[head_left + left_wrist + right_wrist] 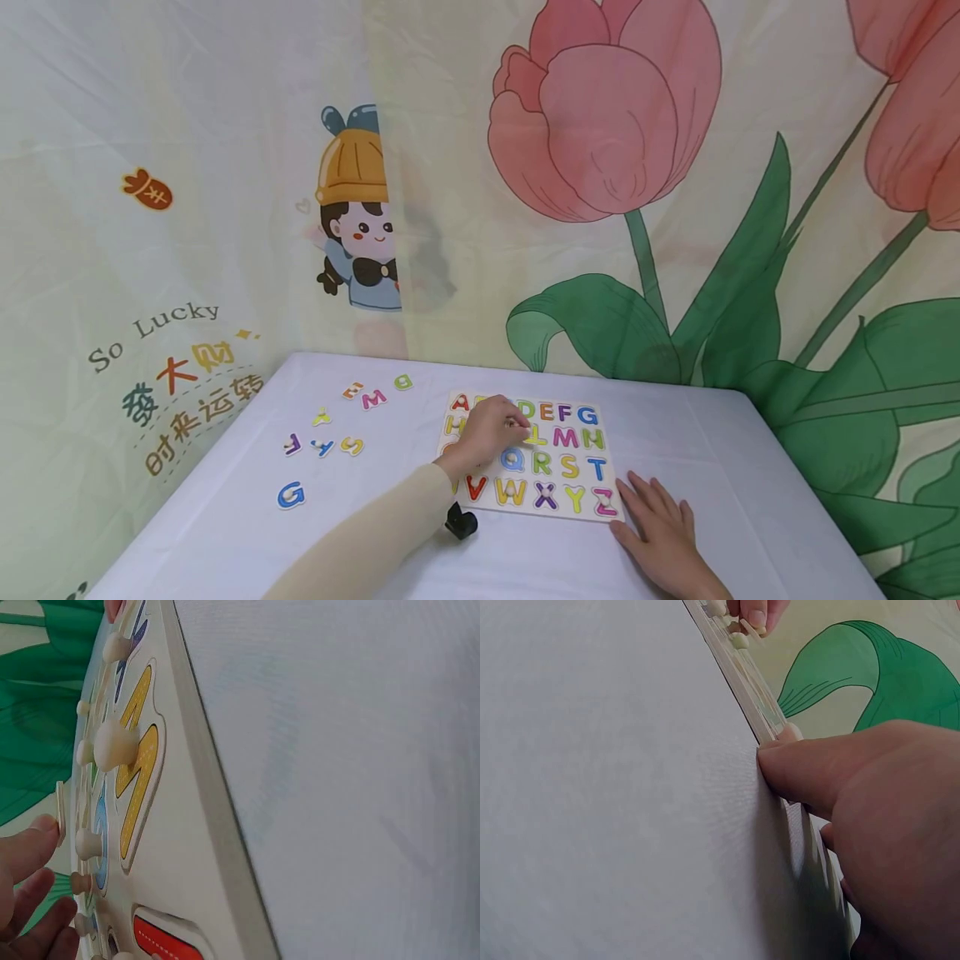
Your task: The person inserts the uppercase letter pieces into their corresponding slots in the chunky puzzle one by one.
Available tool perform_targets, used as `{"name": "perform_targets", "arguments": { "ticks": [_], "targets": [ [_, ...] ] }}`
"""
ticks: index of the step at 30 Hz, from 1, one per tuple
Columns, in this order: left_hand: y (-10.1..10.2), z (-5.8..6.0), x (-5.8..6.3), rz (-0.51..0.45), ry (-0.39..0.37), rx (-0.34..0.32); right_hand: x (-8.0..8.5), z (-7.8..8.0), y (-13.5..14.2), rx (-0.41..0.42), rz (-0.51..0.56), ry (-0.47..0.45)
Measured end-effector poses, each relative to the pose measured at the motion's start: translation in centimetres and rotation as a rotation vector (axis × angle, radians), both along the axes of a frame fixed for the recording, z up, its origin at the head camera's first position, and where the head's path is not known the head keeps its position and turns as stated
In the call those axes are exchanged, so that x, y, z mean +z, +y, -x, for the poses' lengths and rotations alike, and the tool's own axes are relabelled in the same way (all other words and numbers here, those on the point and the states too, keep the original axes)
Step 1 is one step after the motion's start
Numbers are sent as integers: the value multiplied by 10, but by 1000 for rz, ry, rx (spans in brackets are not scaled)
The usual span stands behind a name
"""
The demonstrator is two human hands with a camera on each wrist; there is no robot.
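Observation:
A wooden alphabet puzzle board (517,510) with knobbed, coloured letters lies on the white table. My left hand (487,432) hovers over its middle rows, pinching a thin letter piece (61,814) that appears edge-on in the left wrist view, so I cannot tell its letter. Below that hand are the blue Q (512,459) and the yellow W (142,776). At the board's lower right corner, near the pink Z (604,502), rests my right hand (663,533), its thumb touching the board's edge and its fingers extended. Part of the upper rows is hidden behind the left hand.
Loose letters lie left of the board, among them a blue G (291,495), a yellow S (352,446), a purple F (292,443) and a pink letter (373,399). A black object (461,522) shows by the left wrist. A printed curtain (450,333) stands behind the table.

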State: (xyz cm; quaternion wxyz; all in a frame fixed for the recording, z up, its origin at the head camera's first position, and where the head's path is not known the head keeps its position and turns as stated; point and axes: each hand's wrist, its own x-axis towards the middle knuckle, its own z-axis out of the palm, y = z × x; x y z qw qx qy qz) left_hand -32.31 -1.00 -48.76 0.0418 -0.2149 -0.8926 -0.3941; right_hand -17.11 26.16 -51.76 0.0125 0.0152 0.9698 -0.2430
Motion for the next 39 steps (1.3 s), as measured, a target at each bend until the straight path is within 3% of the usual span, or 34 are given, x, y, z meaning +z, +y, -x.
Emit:
{"name": "perform_targets", "arguments": {
  "ticks": [6,30,39],
  "targets": [
    [6,3,-4,27,6,-5,0,0,-1,-5,-2,-9],
    [20,9,-16,64,17,138,1,0,-1,-6,-17,2],
    [23,2,-13,56,2,142,-1,0,-1,-10,-17,3]
  ]
}}
